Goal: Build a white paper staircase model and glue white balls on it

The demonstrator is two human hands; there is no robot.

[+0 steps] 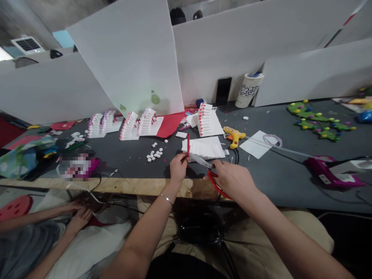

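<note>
My left hand [178, 167] pinches a narrow red strip [188, 144] that stands upright from the fingers. With my right hand [229, 176] I grip red-handled scissors [213, 179]. Their metal blades point left and reach the lower end of the strip, close to my left fingertips; whether they are closed on it I cannot tell. Just beyond both hands lies a stack of white foam pieces [207, 148]. Behind that is a white board [213, 123] with a stepped row of white pieces [205, 120] tipped in red.
A yellow glue gun [235, 135] lies right of the foam, near a white sheet [258, 144]. White pebble-like pieces [155, 155] are scattered to the left. A phone [223, 91] and a cup [249, 90] stand behind. Another person's hands [78, 217] are at lower left.
</note>
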